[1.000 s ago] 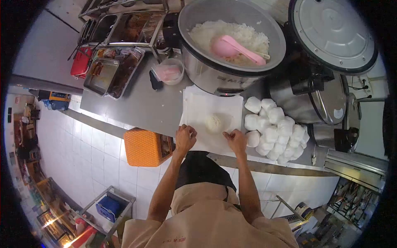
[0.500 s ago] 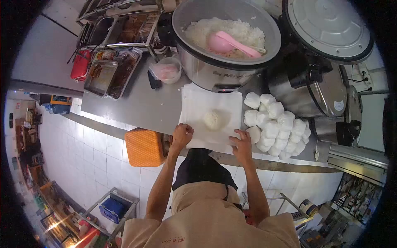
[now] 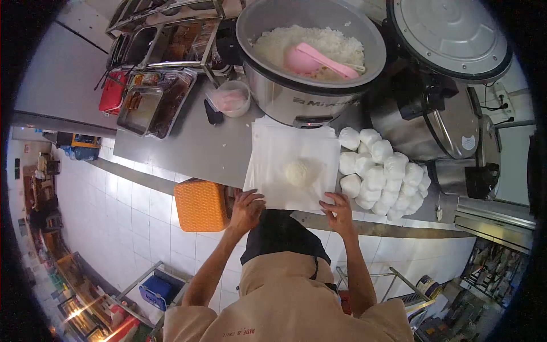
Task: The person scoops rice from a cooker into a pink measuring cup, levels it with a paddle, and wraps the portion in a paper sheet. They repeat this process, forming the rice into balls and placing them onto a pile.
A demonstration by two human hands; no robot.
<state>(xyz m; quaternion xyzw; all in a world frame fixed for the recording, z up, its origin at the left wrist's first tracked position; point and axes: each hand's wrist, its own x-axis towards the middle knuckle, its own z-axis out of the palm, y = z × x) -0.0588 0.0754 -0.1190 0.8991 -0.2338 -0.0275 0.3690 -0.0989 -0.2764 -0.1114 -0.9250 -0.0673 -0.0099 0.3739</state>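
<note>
A rounded mound of white rice [image 3: 298, 172] sits on a stack of white wrapping paper [image 3: 268, 149] at the counter's near edge. My left hand [image 3: 247, 208] pinches the paper's near left corner between thumb and fingers. At the near right corner, my right hand [image 3: 338, 213] holds the sheet's edge with bent fingers. The paper lies mostly flat under the rice, its near edge stretched between both hands. Just right of it is a pile of several white wrapped parcels [image 3: 375, 178].
Behind the paper stands a large rice cooker [image 3: 313, 101] holding rice and a pink scoop [image 3: 310, 58]. A plastic tub [image 3: 235, 98] and metal trays [image 3: 138, 109] are left of it. A second cooker [image 3: 424, 122] stands right. An orange woven stool [image 3: 199, 206] is below the counter.
Both hands have come nearer my body and slightly apart. The paper's near corners are spread wider, and the rice sits slightly farther right and closer to me.
</note>
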